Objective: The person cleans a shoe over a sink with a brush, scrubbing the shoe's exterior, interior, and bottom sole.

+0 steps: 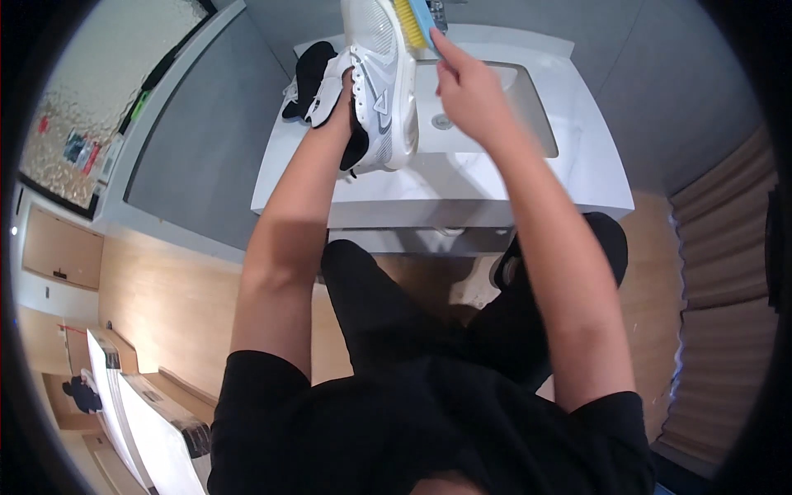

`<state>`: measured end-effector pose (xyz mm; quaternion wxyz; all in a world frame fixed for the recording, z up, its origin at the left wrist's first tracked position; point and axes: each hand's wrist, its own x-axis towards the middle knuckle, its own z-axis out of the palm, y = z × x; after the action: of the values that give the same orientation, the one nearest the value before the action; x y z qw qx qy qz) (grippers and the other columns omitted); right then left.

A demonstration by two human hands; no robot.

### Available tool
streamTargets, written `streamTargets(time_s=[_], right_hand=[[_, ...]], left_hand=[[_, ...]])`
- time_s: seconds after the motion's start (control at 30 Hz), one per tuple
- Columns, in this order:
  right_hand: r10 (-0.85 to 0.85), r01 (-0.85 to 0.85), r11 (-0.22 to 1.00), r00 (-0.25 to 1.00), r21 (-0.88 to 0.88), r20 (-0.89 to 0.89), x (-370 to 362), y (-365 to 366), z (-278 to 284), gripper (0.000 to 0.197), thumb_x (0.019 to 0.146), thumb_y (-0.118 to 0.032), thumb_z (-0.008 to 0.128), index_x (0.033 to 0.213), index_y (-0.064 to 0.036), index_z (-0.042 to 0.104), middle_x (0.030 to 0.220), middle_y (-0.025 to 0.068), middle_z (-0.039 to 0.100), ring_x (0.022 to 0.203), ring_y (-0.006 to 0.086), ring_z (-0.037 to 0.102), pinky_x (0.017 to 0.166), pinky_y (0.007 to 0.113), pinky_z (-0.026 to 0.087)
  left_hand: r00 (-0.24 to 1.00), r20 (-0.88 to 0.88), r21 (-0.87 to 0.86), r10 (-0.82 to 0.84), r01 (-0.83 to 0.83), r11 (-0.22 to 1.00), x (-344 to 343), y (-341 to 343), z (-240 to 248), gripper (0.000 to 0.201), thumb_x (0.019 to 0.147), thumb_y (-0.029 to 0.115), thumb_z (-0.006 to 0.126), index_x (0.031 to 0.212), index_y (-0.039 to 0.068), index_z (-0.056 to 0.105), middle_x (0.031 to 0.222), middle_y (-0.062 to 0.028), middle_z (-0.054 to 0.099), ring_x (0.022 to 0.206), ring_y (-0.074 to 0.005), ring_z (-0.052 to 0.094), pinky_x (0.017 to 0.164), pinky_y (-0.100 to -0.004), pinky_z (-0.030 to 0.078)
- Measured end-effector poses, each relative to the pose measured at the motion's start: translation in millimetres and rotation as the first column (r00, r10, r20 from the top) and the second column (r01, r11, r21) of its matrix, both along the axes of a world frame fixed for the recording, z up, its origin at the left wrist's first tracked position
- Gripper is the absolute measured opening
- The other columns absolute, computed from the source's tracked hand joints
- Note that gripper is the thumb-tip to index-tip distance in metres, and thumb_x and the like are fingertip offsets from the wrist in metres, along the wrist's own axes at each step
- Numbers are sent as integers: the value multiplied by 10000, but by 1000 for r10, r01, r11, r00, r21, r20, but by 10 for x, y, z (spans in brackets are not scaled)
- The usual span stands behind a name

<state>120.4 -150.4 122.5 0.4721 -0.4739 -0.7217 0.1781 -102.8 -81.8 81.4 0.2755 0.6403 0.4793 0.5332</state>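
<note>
My left hand (345, 97) holds up a white sneaker (381, 91) with grey trim and a black collar; its fingers are hidden inside or behind the shoe. The sneaker is raised over the left part of the washbasin, toe pointing away from me. In my closed right hand (474, 92) is a scrub brush (423, 23) with a light blue back and yellow bristles. Its bristles face the sneaker's sole edge near the toe and seem to touch it. My right index finger lies along the brush back.
A black and white shoe (312, 81) rests on the left of the white marbled counter (470, 186). The sunken basin (536, 124) has a round drain (443, 121) and a metal faucet (438, 12) behind it. A grey partition (202, 148) stands left, brown curtains (726, 239) hang right.
</note>
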Motion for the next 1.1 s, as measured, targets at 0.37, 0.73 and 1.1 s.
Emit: streamTargets(time_s=[0.37, 0.73, 1.1], right_hand=[[-149, 57, 960, 932, -273, -330, 34, -847, -711, 480, 974, -92, 516, 1446, -4, 510, 928, 315, 671, 882, 466, 674, 823, 443, 526], [-134, 30, 935, 953, -354, -273, -423, -1586, -1324, 737, 1004, -33, 466, 1586, 44, 21, 759, 326, 622, 727, 510, 641, 691, 531, 505], [-274, 117, 805, 943, -582, -189, 48, -760, -726, 610, 1056, -128, 401, 1587, 16, 138, 715, 229, 670, 539, 320, 676, 548, 427, 568]], left_hand=[[506, -862, 260, 22, 406, 876, 152, -346, -1, 244, 893, 228, 565, 994, 31, 670, 948, -246, 657, 906, -473, 608, 775, -526, 478], [458, -875, 133, -158, 540, 831, 544, -491, -265, 229, 905, 191, 605, 1048, 62, 729, 961, -212, 713, 886, -390, 678, 763, -425, 535], [485, -752, -187, -446, 493, 850, 585, -457, -230, 319, 894, 319, 613, 1103, 101, 717, 1056, -168, 711, 905, -382, 670, 796, -474, 525]])
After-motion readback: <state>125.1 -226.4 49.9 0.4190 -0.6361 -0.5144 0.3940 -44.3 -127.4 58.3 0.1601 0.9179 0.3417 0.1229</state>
